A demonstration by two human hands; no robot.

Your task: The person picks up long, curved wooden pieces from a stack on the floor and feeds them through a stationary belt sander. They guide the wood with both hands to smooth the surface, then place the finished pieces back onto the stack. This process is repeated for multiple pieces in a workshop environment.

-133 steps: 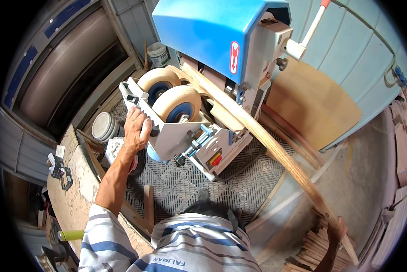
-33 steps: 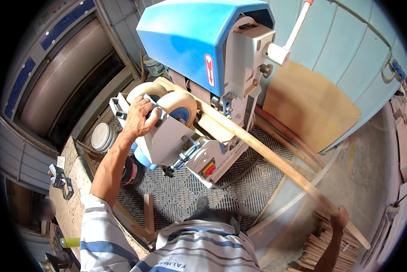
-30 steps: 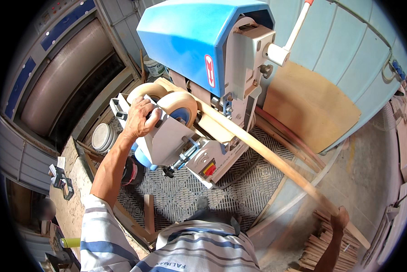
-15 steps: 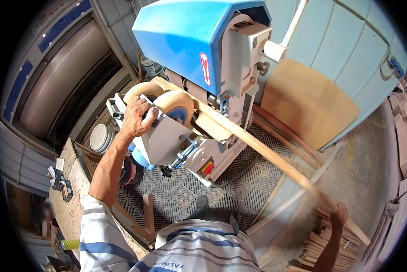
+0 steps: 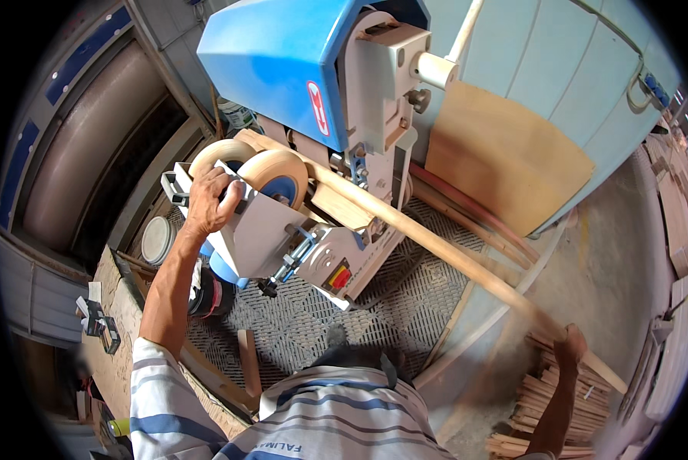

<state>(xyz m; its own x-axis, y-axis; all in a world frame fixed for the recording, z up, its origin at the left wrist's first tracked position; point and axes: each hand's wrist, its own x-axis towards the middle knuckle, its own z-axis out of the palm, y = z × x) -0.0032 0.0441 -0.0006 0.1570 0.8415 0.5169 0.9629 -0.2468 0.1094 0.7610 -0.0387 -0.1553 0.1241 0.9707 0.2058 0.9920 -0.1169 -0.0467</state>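
A long round wooden pole [image 5: 436, 243] slants across the scene, from between the tan wheels [image 5: 275, 170] and the upper body of a machine out to the lower right. My right hand [image 5: 569, 349] is closed around it a short way from its right end. My left hand [image 5: 212, 201] grips the top edge of the machine's pale grey wheel housing [image 5: 256, 234], just in front of the wheels; its fingertips are partly hidden. Over the wheels stands the machine's blue hood [image 5: 271, 65], with a red arrow sign on its side. The pole's far end is hidden.
A red-and-yellow switch [image 5: 339, 277] sits low on the machine's front. Stacked wooden sticks [image 5: 539, 402] lie below my right arm. A brown board [image 5: 505, 157] leans on the pale blue wall. Left are a workbench [image 5: 112, 307], a white bucket [image 5: 158, 239] and a black bucket [image 5: 213, 291].
The whole view has shifted a little, so the machine appears further left and higher. Both hands keep their holds, and the pole still lies against the wheels.
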